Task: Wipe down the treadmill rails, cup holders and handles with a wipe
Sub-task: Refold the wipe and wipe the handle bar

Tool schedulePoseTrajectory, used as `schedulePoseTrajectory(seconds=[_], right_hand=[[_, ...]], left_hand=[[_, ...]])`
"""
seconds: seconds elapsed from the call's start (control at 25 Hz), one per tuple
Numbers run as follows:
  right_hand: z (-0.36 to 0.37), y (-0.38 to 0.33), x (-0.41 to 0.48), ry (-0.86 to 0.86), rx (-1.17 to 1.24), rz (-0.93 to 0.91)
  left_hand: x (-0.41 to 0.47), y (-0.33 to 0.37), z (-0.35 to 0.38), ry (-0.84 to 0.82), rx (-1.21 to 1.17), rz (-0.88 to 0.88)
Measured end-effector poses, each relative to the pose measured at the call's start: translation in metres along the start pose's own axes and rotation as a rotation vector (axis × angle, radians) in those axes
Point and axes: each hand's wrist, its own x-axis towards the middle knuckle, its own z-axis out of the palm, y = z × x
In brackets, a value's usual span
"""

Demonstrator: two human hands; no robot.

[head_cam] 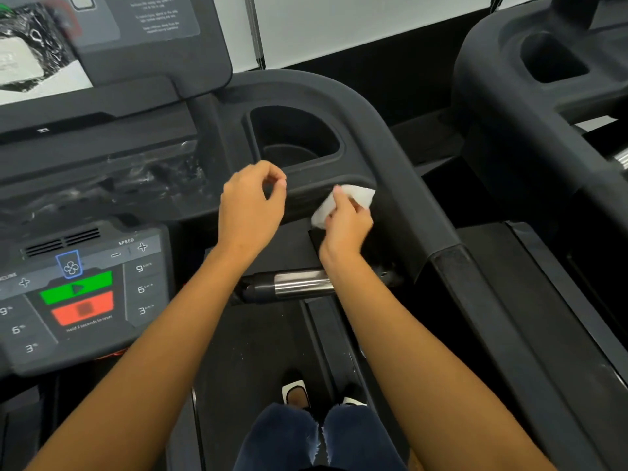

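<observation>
A white wipe (pixel 353 200) is pressed against the black front lip of the treadmill console, just below the cup holder (pixel 295 137). My right hand (pixel 346 226) grips the wipe from below and behind. My left hand (pixel 251 207) hovers to the left of it, fingers curled with thumb and forefinger pinched, holding nothing visible. The black side rail (pixel 407 171) curves from the top of the cup holder down to the right. A chrome-and-black handle (pixel 299 283) sticks out under my right forearm.
The control panel (pixel 85 294) with green and red buttons lies at lower left, with the plastic-wrapped screen (pixel 34 49) above it. A second treadmill with its own cup holder (pixel 550 59) stands at upper right. My legs and shoes (pixel 295 392) stand on the belt below.
</observation>
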Motion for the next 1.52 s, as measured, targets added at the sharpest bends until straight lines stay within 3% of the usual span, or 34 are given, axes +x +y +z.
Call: schedulePoseTrajectory(seconds=[0.24,0.36,0.44,0.6,0.64,0.8,0.88,1.0,1.08,1.16,1.24,1.28,1.32,1.36,1.4,1.44,1.48,1.52], right_hand=[[0.039,0.029,-0.018,0.070,-0.159,0.109],[0.034,0.002,0.011,0.271,0.002,0.080],[0.038,-0.002,0.008,0.263,0.030,0.069],[0.041,0.031,-0.038,-0.129,-0.290,0.013],[0.036,0.028,-0.031,-0.148,-0.376,-0.051],[0.022,-0.004,0.016,0.157,-0.417,-0.298],[0.027,0.007,0.001,0.095,-0.462,-0.341],[0.032,0.038,-0.026,-0.177,-0.528,-0.248],[0.027,0.035,-0.008,-0.031,-0.380,-0.154],[0.024,0.021,0.011,0.163,-0.052,0.005],[0.037,0.011,0.024,0.186,0.234,0.151],[0.044,0.010,0.015,0.254,0.169,0.144],[0.056,0.013,0.002,0.272,-0.063,0.126],[0.065,0.019,-0.010,0.263,-0.096,0.125],[0.069,0.025,-0.017,0.227,0.151,0.232],[0.072,0.025,-0.025,0.099,0.197,0.281],[0.071,0.020,-0.029,0.002,0.105,0.263],[0.069,0.017,-0.018,0.021,0.039,0.242]], left_hand=[[0.006,-0.024,0.010,-0.070,0.359,0.127],[0.001,-0.026,0.015,-0.142,0.579,0.180],[-0.002,-0.028,0.014,-0.180,0.650,0.213],[0.005,-0.032,0.004,-0.236,0.620,0.237],[0.007,-0.032,0.001,-0.248,0.598,0.238],[0.008,-0.033,-0.003,-0.261,0.527,0.223],[0.007,-0.033,-0.002,-0.260,0.513,0.219],[0.007,-0.032,-0.003,-0.260,0.477,0.204],[0.007,-0.033,-0.003,-0.255,0.458,0.197],[0.006,-0.032,-0.003,-0.255,0.446,0.189],[0.006,-0.032,-0.002,-0.255,0.444,0.190],[0.006,-0.033,-0.002,-0.257,0.439,0.193],[0.007,-0.033,-0.003,-0.259,0.428,0.191],[0.007,-0.034,-0.004,-0.258,0.399,0.179],[0.008,-0.034,-0.006,-0.256,0.353,0.158],[0.009,-0.035,-0.008,-0.254,0.310,0.143],[0.009,-0.035,-0.010,-0.254,0.295,0.144],[0.009,-0.036,-0.011,-0.252,0.310,0.160]])
